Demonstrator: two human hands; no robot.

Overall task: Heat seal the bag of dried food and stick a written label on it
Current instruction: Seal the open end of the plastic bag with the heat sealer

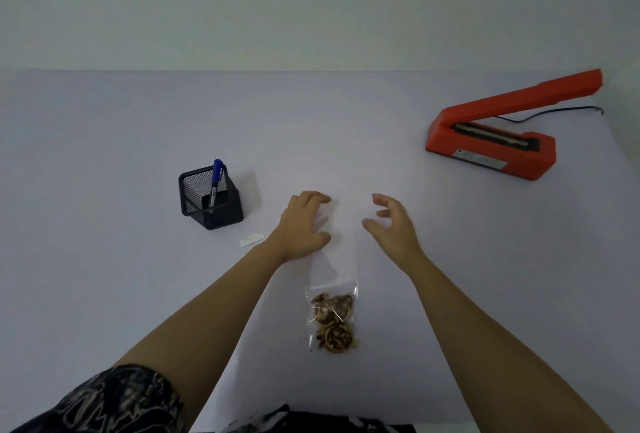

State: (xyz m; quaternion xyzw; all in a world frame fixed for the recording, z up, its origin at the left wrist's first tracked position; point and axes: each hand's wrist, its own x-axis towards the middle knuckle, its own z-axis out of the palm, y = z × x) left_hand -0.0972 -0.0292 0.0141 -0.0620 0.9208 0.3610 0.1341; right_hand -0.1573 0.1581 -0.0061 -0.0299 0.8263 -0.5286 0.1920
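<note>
A long clear plastic bag (334,259) lies flat on the white table, its open end pointing away from me. Brown dried food slices (333,323) fill its near end. My left hand (304,224) rests on the bag's far left edge, fingers and thumb curled onto the film. My right hand (391,221) hovers just right of the bag's far end with fingers spread, touching nothing that I can see. An orange heat sealer (491,141) stands at the far right with its arm raised. A small white label (251,239) lies left of my left wrist.
A black mesh pen holder (209,202) with a blue pen (217,176) stands at the left, behind the label. The sealer's black cord (554,112) trails off behind it to the right. The table's far edge meets a plain wall.
</note>
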